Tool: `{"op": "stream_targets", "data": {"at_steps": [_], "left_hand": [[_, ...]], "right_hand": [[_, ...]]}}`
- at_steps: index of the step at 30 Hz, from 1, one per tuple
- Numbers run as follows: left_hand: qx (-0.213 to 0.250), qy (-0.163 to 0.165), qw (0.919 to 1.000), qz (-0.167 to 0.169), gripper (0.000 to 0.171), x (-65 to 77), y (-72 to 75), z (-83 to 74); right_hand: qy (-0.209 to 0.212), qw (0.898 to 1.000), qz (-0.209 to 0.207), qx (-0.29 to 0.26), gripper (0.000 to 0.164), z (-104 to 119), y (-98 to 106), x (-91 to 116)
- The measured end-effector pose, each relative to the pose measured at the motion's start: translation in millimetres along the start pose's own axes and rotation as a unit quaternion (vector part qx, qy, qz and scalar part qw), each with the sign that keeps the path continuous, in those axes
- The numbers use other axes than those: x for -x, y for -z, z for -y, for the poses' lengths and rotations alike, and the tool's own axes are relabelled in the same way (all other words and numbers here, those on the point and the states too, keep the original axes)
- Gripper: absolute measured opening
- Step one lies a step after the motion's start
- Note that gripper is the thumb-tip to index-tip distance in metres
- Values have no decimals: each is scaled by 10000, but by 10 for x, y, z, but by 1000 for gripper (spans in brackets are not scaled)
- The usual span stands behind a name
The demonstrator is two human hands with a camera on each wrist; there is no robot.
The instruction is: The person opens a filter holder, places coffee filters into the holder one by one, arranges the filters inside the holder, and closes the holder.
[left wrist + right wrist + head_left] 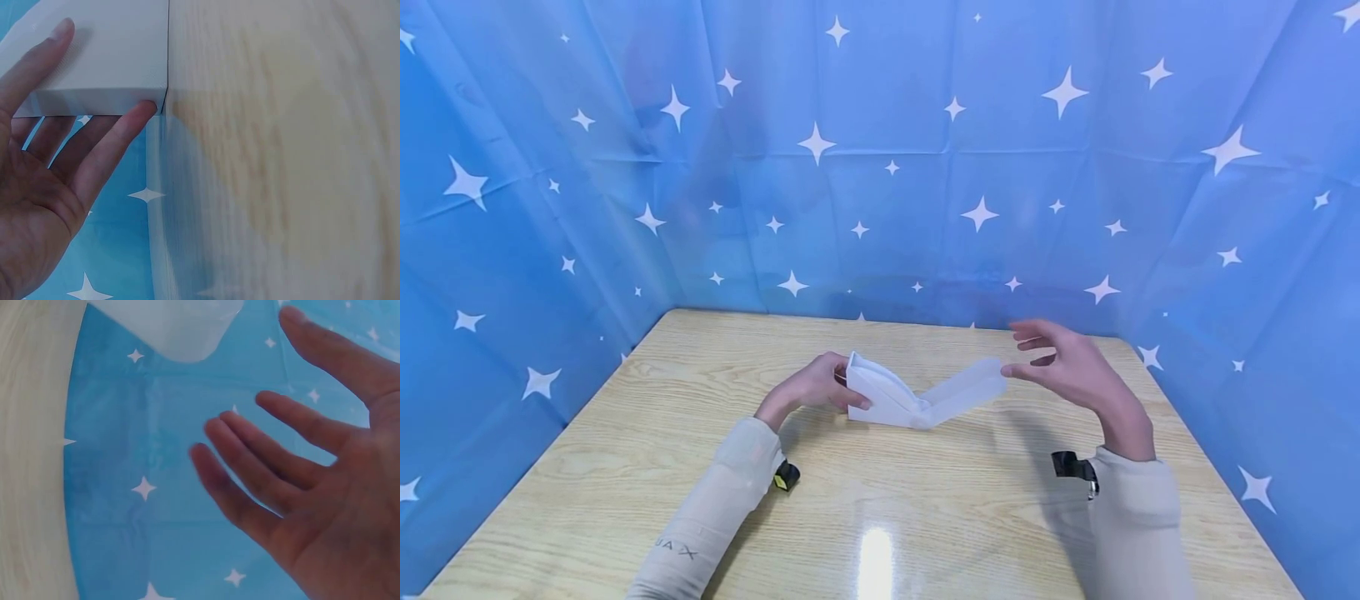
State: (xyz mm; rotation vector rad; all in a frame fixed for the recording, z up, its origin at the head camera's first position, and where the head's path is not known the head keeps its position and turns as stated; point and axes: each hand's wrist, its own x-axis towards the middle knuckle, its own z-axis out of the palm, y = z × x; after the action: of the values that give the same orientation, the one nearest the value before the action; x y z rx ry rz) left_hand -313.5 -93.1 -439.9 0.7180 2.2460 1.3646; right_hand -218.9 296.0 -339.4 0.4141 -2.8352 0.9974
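A white box (880, 398) with a slanting, curved top edge stands on the wooden table. Its translucent lid (966, 387) is swung out to the right. My left hand (816, 383) grips the box's left end. In the left wrist view, the thumb lies on a broad face of the white box (119, 56), and a fingertip touches its bottom corner. Beside the lid's far tip hovers my right hand (1067, 367), its fingers spread. The right wrist view shows a gap between that hand and the translucent lid (187, 331). What the box contains cannot be seen.
A pale wooden table (700, 358) lies beneath both arms. Blue curtain (895, 208) with white stars encloses the back and both sides. Each wrist carries a black strap, with the right strap (1071, 465) jutting out from the sleeve.
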Motion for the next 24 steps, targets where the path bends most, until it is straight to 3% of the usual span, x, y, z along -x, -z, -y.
{"op": "stream_targets", "data": {"at_steps": [8, 18, 24], "left_hand": [[41, 14, 10000, -22, 37, -5, 3, 29], [74, -59, 10000, 26, 38, -2, 0, 23], [30, -7, 10000, -1, 37, -13, -2, 24]], "right_hand": [[61, 9965, 812, -203, 78, -143, -68, -47], [76, 9941, 1048, -258, 43, -163, -164, -75], [98, 9929, 1125, -369, 38, -153, -159, -66]]}}
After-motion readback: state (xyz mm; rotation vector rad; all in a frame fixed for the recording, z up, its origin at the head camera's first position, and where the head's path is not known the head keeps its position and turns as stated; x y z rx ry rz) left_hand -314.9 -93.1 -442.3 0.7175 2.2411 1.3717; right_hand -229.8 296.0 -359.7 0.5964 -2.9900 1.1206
